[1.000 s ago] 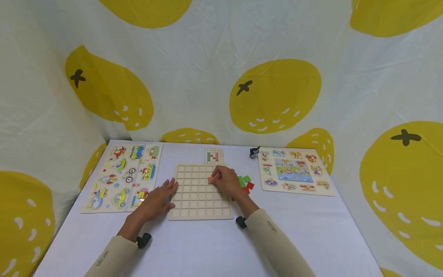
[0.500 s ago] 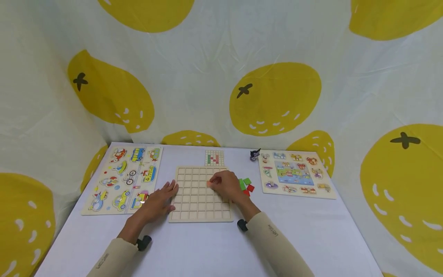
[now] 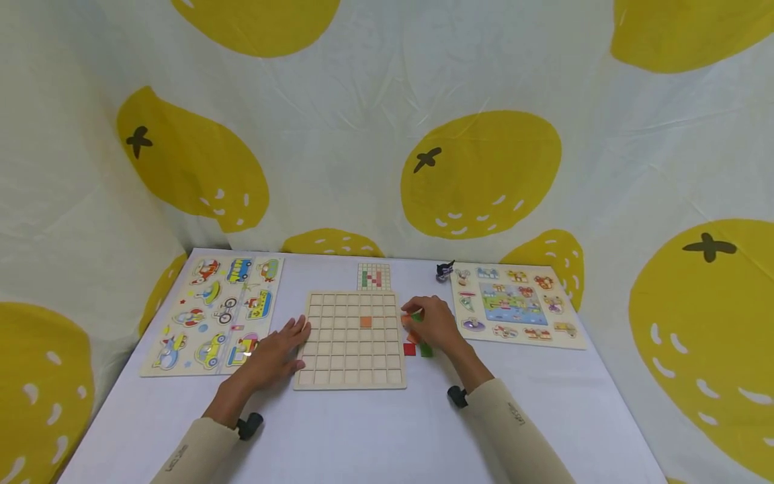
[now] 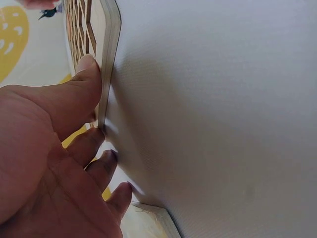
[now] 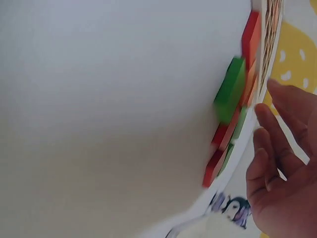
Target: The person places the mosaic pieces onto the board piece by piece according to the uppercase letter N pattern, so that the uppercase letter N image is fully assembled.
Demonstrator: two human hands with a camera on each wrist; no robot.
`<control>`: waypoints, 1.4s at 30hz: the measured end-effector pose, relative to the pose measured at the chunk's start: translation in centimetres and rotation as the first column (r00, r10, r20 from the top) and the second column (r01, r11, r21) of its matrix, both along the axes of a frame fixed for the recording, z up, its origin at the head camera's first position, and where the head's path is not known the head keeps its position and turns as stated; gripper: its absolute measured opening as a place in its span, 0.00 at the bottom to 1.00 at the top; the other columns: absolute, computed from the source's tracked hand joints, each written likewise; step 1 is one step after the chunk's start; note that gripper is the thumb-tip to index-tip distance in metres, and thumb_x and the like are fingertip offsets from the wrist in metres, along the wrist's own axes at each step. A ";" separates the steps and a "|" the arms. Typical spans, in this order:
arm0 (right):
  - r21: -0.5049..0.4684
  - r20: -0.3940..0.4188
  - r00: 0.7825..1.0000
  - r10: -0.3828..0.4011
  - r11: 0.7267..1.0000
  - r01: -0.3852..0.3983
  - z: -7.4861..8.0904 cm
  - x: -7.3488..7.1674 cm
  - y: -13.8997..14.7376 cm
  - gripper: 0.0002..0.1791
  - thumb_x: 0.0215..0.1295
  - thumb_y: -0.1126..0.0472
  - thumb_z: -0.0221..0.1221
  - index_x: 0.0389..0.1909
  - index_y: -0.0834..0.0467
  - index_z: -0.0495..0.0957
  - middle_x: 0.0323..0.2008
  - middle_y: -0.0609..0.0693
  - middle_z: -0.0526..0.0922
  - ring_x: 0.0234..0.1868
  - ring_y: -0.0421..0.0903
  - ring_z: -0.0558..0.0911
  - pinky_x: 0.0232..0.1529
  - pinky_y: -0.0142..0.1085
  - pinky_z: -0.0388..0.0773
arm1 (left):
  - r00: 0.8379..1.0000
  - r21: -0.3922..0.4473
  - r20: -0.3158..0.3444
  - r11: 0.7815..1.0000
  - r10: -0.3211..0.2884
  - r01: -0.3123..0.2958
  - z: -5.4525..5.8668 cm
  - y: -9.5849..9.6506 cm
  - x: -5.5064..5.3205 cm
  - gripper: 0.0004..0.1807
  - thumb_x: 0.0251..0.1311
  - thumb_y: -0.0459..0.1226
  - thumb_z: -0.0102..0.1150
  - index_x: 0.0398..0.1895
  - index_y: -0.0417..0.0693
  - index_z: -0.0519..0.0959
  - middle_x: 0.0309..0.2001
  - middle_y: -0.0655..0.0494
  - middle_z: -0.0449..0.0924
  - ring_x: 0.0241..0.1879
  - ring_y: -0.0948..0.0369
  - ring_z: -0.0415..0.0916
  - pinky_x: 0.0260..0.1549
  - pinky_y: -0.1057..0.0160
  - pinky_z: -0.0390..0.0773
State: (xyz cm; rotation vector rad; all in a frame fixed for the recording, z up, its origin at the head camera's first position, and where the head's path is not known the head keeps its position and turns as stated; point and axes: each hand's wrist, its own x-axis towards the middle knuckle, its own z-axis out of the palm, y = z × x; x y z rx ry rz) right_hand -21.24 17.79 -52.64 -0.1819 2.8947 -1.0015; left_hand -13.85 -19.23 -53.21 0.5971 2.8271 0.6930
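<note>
My left hand [image 3: 279, 351] rests at the left edge of a wooden grid board [image 3: 326, 378], fingers extended. Its thumb [image 4: 81, 91] touches the board's rim in the left wrist view. One orange square tile [image 3: 365, 322] lies in a cell of the board, right of centre. Just beyond the right edge, my right hand [image 3: 431, 324] hovers over loose square tiles, partly covering them. Among those are a red tile [image 3: 410, 349] and a green tile [image 5: 231, 91]. In the right wrist view the right fingers are spread, holding nothing.
A small pattern card [image 3: 374, 277] lies behind the board. On the left is a vehicle puzzle [image 3: 208, 312]; another picture puzzle [image 3: 517, 302] sits at the right. A small dark figurine [image 3: 444, 271] stands beside that one.
My right hand has let go of the orange tile, which now lies in a board cell. It has moved right, over the loose tiles. The left hand has stayed put.
</note>
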 end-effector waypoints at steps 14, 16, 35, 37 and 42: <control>0.058 0.014 1.000 0.012 0.998 -0.013 -0.6 -0.1 0.4 0.13 0.62 0.62 0.75 0.47 0.49 0.91 0.41 0.46 0.87 0.40 0.45 0.76 0.39 0.37 0.73 | 1.000 0.011 -0.017 1.000 0.001 0.000 -0.1 -0.1 0.1 0.44 0.66 0.36 0.71 0.83 0.41 0.61 0.84 0.39 0.55 0.83 0.37 0.52 0.77 0.29 0.59; 0.062 0.003 1.000 0.018 0.998 -0.018 -0.7 -0.1 0.3 0.12 0.62 0.62 0.75 0.46 0.49 0.91 0.41 0.45 0.87 0.40 0.45 0.76 0.40 0.37 0.74 | 1.000 0.015 -0.015 1.000 0.002 -0.002 -0.1 -0.1 0.0 0.44 0.66 0.36 0.71 0.83 0.41 0.61 0.84 0.40 0.55 0.83 0.37 0.52 0.77 0.29 0.59; -0.112 -0.009 0.997 -0.082 0.990 0.081 -0.3 1.0 -0.9 0.08 0.63 0.59 0.76 0.38 0.48 0.86 0.31 0.45 0.84 0.28 0.43 0.80 0.29 0.34 0.75 | 1.000 0.005 -0.003 1.000 0.009 -0.009 -0.2 -0.1 0.0 0.44 0.67 0.37 0.70 0.83 0.42 0.61 0.84 0.40 0.54 0.84 0.38 0.51 0.78 0.30 0.58; -0.131 0.000 0.997 -0.077 0.988 0.076 -0.3 1.4 -1.6 0.08 0.63 0.59 0.76 0.37 0.48 0.85 0.30 0.44 0.84 0.27 0.43 0.81 0.29 0.35 0.76 | 1.000 0.001 -0.002 1.000 0.009 -0.009 -0.2 -0.1 0.0 0.44 0.67 0.37 0.70 0.83 0.42 0.61 0.84 0.40 0.54 0.84 0.38 0.51 0.78 0.30 0.58; -0.133 0.015 0.999 -0.040 0.990 0.041 -0.3 2.3 -3.6 0.08 0.63 0.59 0.76 0.36 0.48 0.85 0.29 0.43 0.84 0.35 0.43 0.80 0.36 0.35 0.75 | 1.000 -0.002 -0.007 1.000 0.008 -0.008 -0.2 -0.1 0.0 0.44 0.67 0.37 0.70 0.83 0.42 0.61 0.84 0.40 0.54 0.84 0.38 0.51 0.78 0.30 0.59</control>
